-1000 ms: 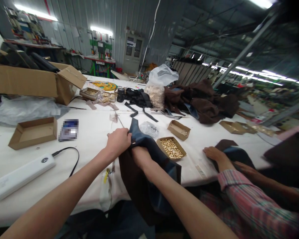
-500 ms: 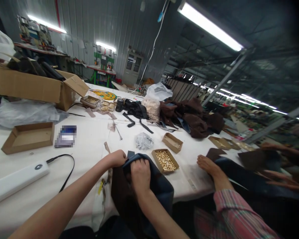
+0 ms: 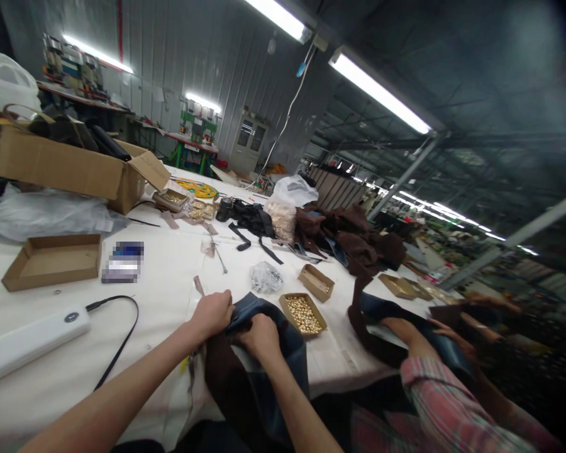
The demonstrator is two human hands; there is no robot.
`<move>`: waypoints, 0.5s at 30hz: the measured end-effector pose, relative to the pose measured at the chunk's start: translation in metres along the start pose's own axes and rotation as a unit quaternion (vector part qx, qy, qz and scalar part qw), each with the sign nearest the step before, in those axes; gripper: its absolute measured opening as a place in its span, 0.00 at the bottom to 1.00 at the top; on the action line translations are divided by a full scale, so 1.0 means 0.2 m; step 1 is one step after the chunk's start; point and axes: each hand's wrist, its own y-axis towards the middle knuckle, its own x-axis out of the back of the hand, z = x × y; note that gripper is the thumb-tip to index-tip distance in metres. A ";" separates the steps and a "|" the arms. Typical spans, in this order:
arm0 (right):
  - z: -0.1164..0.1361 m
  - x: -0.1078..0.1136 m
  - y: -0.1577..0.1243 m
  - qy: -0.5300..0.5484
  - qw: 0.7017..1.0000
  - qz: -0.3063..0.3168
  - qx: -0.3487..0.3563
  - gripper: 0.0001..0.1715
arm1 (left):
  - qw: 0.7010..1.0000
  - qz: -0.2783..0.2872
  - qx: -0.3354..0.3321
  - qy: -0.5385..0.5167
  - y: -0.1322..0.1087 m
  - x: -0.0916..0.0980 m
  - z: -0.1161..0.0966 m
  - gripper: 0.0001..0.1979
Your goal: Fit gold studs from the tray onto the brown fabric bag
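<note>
A floppy brown piece with a shiny blue face (image 3: 283,390), like leather or coated cloth, hangs over the table's front edge. My left hand (image 3: 216,311) is closed on its upper left rim, thumb and fingers pinched together. My right hand (image 3: 260,336) reaches into the fold, fingers curled on the material; their tips are hidden. A pale grey patch of its inside shows below that hand. Just right of the piece stands a small cardboard box of gold-coloured studs (image 3: 304,314). Behind it lie a second small box (image 3: 316,282) and a clear bag of small metal parts (image 3: 265,277).
On the right, a co-worker in a plaid sleeve (image 3: 438,384) handles a similar piece (image 3: 382,343). Farther left are a white bar-shaped device (image 3: 33,346) with a black cord, a shallow cardboard tray (image 3: 51,261) and a large carton (image 3: 61,160). Brown pieces (image 3: 358,236) lie heaped behind.
My hands have shifted slightly; the right has turned and sits deeper in the fold, which has opened to show a pale inside. The co-worker's piece has been raised and spread, and the view tilted up.
</note>
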 end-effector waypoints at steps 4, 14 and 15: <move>0.02 0.01 0.00 -0.013 1.000 -0.003 -0.020 0.16 | 0.995 -0.036 -0.085 -0.029 -0.14 0.02 0.04 0.23; 0.19 0.03 -0.03 -0.134 0.988 -0.066 -0.026 0.06 | 0.998 -0.025 -0.049 -0.012 -0.03 -0.04 0.08 0.14; 0.22 0.03 -0.04 -0.148 0.986 -0.079 -0.014 0.04 | 0.999 -0.021 -0.040 -0.010 0.00 -0.04 0.08 0.15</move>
